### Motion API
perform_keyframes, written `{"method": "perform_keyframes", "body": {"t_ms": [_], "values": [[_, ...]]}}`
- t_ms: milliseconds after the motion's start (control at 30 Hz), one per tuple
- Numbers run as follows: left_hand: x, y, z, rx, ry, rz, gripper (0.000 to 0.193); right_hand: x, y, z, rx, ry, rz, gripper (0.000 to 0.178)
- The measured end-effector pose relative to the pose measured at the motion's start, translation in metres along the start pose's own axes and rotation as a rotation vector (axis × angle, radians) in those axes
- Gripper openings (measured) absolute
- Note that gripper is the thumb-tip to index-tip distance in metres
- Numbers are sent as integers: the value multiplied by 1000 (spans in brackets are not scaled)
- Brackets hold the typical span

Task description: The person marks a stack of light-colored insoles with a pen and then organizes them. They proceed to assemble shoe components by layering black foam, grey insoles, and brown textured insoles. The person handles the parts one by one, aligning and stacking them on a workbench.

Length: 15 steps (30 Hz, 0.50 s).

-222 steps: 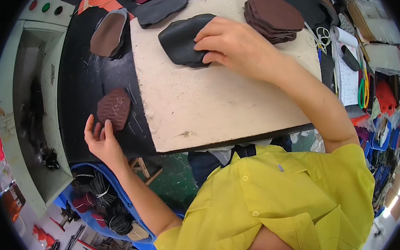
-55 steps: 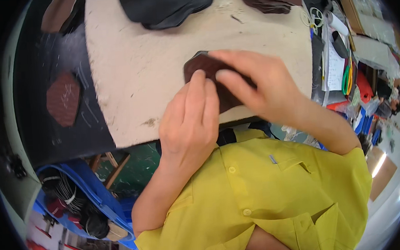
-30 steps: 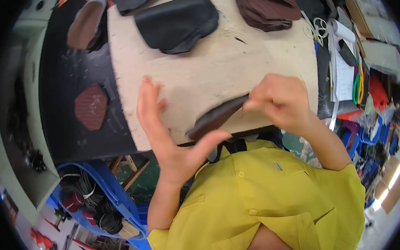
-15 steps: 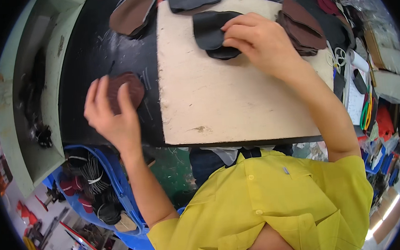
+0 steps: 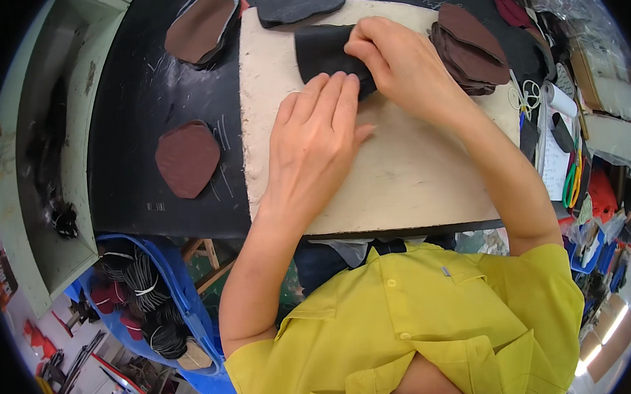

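A black leather-like piece (image 5: 319,51) lies on the pale cream board (image 5: 415,169). The fingertips of my left hand (image 5: 312,136) rest on its near edge, with the fingers stretched out nearly side by side and the thumb apart. Bent over the right side of the piece, my right hand (image 5: 403,65) pinches that edge between thumb and fingers. A second dark part lies partly under my hands. Behind them is a dark grey stack of shaped pieces (image 5: 300,4). To the right sits a pile of brown pieces (image 5: 471,46) with curved outlines.
On the black tabletop at left lie a maroon stack (image 5: 187,159) and a brown-topped stack (image 5: 202,27). A pale trough (image 5: 28,157) borders the left side. Below it stands a blue bin (image 5: 180,292) of bundled dark cords. White-handled scissors (image 5: 525,97) and papers (image 5: 553,157) are at right.
My left hand has left the maroon stack and come right onto the black piece. My right hand still grips its edge; that piece now lies more hidden under both hands.
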<state>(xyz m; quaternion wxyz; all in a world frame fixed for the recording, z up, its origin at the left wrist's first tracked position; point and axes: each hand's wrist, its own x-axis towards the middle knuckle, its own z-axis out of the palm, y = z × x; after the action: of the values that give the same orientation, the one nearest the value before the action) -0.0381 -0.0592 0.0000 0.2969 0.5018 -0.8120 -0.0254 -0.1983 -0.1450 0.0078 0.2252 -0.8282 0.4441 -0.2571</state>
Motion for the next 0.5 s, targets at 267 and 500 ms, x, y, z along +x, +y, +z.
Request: {"method": "perform_keyframes", "body": {"t_ms": [267,500], "values": [[-15,-6,-12,-8,120,48,28,-8,13,-11,42,-101,-235,23],[-10,0,-5,-21,152,156,23,-4,13,-1,-42,-59,-213,15]]}}
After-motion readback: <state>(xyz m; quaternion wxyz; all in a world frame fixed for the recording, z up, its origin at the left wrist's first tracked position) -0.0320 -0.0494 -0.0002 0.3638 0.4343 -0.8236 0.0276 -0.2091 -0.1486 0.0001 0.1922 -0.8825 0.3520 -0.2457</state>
